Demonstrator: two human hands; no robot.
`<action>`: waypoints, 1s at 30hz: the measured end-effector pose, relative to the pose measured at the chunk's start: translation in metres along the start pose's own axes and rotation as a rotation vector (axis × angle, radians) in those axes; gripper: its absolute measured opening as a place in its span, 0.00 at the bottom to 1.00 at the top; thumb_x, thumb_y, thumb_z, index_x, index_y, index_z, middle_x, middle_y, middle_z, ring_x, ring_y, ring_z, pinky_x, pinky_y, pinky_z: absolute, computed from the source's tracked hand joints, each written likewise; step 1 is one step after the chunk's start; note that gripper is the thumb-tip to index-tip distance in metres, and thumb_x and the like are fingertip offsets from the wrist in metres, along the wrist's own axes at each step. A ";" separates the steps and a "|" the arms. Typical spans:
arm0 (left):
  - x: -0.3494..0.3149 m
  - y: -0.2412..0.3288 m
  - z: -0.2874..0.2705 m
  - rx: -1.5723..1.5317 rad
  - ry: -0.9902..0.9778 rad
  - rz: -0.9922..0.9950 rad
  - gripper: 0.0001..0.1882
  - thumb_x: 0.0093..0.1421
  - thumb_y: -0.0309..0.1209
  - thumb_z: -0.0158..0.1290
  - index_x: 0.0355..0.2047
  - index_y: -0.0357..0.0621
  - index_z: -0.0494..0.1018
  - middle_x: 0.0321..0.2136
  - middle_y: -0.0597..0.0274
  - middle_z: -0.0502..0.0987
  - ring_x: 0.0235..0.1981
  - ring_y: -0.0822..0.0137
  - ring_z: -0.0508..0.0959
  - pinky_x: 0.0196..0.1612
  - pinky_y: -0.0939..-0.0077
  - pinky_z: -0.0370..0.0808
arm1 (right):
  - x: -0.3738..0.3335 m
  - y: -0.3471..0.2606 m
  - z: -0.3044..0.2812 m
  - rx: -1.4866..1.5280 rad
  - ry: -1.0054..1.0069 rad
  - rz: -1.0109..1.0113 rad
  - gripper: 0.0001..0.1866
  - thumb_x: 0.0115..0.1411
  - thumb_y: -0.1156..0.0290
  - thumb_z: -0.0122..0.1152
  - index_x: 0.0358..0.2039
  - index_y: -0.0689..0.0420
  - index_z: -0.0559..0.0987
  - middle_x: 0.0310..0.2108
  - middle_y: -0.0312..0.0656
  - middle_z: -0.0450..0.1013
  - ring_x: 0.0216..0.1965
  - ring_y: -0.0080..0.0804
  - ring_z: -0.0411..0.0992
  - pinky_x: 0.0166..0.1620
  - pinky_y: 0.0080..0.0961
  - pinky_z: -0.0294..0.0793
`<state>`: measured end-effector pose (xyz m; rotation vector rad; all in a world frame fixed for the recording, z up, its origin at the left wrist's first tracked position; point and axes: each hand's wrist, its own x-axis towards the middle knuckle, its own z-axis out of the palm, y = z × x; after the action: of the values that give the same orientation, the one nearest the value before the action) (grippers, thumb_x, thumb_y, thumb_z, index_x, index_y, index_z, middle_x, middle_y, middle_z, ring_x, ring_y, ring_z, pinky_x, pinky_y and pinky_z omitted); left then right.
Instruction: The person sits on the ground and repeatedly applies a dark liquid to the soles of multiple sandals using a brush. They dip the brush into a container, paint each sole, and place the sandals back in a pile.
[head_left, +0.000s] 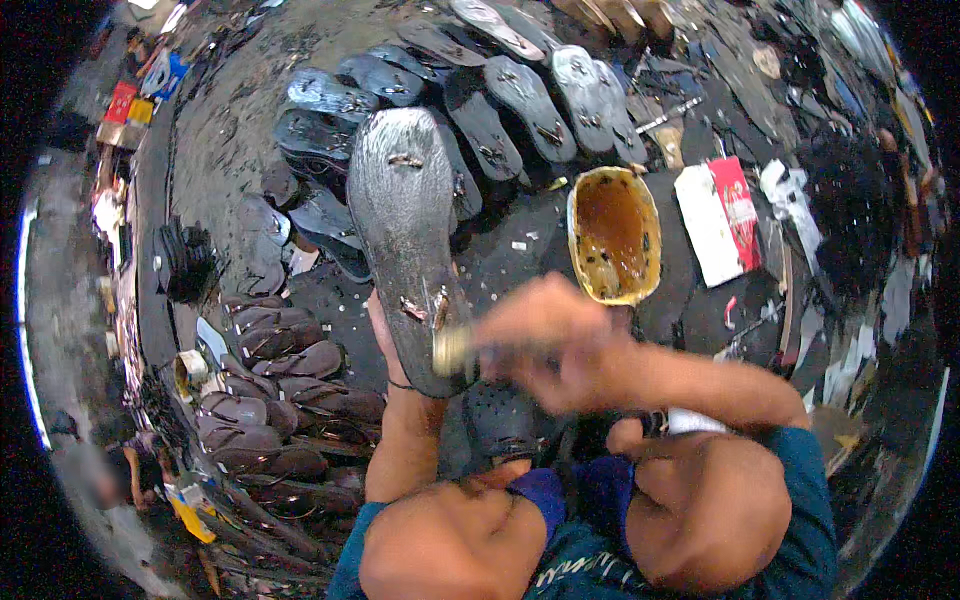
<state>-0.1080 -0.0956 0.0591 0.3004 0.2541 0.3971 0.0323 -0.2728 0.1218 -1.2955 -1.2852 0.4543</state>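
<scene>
A dark sandal sole point(405, 230) is raised in front of me, its long face toward me, with strap ends poking through it. Much of that face has a wet shine, brightest at the far end. My left hand point(380, 325) holds it from behind and the left side; most of those fingers are hidden. Against the near right edge of the sole lie the pale bristles of a brush point(452, 349). My right hand point(550, 340), smeared by motion, is closed round the brush's handle. Beyond it stands a crusted yellow tub point(614, 235) of amber, glue-like liquid with dark specks.
Several shiny soles point(530, 105) lie in an arc at the far side. Brown flip-flops point(270, 400) are piled at left. A red and white box point(718, 220) lies right of the tub, near scraps. Another person point(140, 470) is at the far left.
</scene>
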 end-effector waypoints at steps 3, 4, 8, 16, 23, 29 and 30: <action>0.010 -0.014 0.010 0.185 0.216 -0.114 0.27 0.70 0.47 0.36 0.53 0.38 0.72 0.42 0.53 0.80 0.37 0.59 0.82 0.42 0.62 0.82 | -0.005 -0.030 -0.008 -0.183 -0.244 -0.225 0.22 0.49 0.71 0.66 0.48 0.46 0.80 0.41 0.41 0.77 0.43 0.43 0.74 0.44 0.44 0.72; 0.015 -0.018 0.012 0.284 0.326 -0.147 0.27 0.71 0.48 0.36 0.52 0.38 0.73 0.40 0.56 0.81 0.35 0.60 0.83 0.40 0.62 0.82 | 0.007 -0.014 -0.008 -0.355 -0.138 -0.305 0.21 0.49 0.71 0.65 0.47 0.46 0.80 0.42 0.41 0.77 0.43 0.43 0.74 0.43 0.44 0.71; 0.010 -0.046 0.050 0.237 0.400 -0.054 0.19 0.74 0.37 0.38 0.55 0.41 0.70 0.44 0.57 0.80 0.43 0.63 0.82 0.49 0.66 0.81 | 0.062 0.017 -0.032 -0.399 -0.007 -0.342 0.16 0.52 0.72 0.61 0.44 0.51 0.82 0.37 0.38 0.76 0.33 0.38 0.74 0.37 0.32 0.71; -0.008 0.060 -0.005 0.160 0.263 0.197 0.19 0.70 0.36 0.39 0.52 0.41 0.73 0.39 0.54 0.82 0.39 0.59 0.83 0.45 0.63 0.81 | -0.008 -0.009 -0.017 -0.192 -0.178 0.131 0.10 0.53 0.68 0.67 0.37 0.50 0.84 0.33 0.41 0.80 0.38 0.44 0.77 0.42 0.41 0.73; -0.018 0.123 -0.126 0.338 0.701 0.428 0.17 0.73 0.36 0.43 0.52 0.41 0.74 0.46 0.56 0.81 0.46 0.61 0.81 0.52 0.64 0.77 | -0.057 0.005 -0.031 -0.426 -0.053 0.498 0.12 0.62 0.67 0.64 0.41 0.62 0.80 0.38 0.45 0.78 0.37 0.39 0.75 0.47 0.33 0.72; 0.005 0.182 -0.243 0.267 0.912 0.615 0.19 0.67 0.29 0.50 0.57 0.35 0.71 0.47 0.59 0.79 0.47 0.61 0.78 0.54 0.67 0.73 | -0.073 0.025 -0.019 -0.332 0.105 0.690 0.12 0.66 0.66 0.59 0.43 0.60 0.81 0.35 0.46 0.80 0.39 0.41 0.78 0.51 0.34 0.72; 0.027 0.172 -0.229 0.292 0.970 0.681 0.21 0.65 0.26 0.52 0.57 0.32 0.71 0.46 0.59 0.80 0.46 0.62 0.78 0.53 0.69 0.73 | -0.074 0.037 -0.032 -0.617 0.145 0.446 0.13 0.67 0.63 0.58 0.42 0.60 0.82 0.34 0.46 0.80 0.39 0.40 0.77 0.52 0.33 0.72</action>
<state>-0.2111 0.1205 -0.1001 0.4638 1.1825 1.1789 0.0510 -0.3383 0.0649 -2.1145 -1.0426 0.2651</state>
